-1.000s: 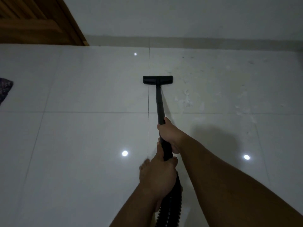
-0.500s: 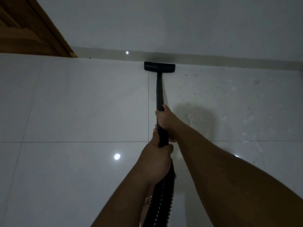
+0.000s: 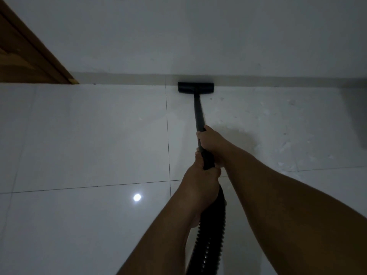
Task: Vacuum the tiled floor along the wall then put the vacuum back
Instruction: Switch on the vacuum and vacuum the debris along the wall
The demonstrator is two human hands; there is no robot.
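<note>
Vacuum floor head point(image 3: 195, 87): black, flat, wide bar; lies on the tiled floor point(image 3: 89, 135) with its far edge against the skirting strip point(image 3: 123, 79) at the foot of the white wall point(image 3: 198, 36). It sits just right of a vertical grout line.

Vacuum wand point(image 3: 198, 114): black straight tube, running from the middle of the floor head back toward the person, tilted upward into the hands.

Right hand point(image 3: 213, 140): the forward hand; fingers wrapped round the wand, thumb lying along the top of the tube.

Left hand point(image 3: 200, 185): just behind the right hand; fingers curled round the thicker black grip where wand meets hose. Both forearms are bare and reach in from the lower edge.

Ribbed hose point(image 3: 210, 235): black, corrugated; drops from under the left hand toward the bottom edge.

Floor: large glossy pale tiles with thin dark grout lines. One bright round light reflection point(image 3: 137, 197) left of the left forearm. Pale specks and smears of debris point(image 3: 286, 145) scattered over the tiles to the right of the wand.

Wooden door frame point(image 3: 39, 56): brown, at upper left, meeting the floor beside the skirting.

Dark blurred shape at the right edge; cannot tell what it is.
</note>
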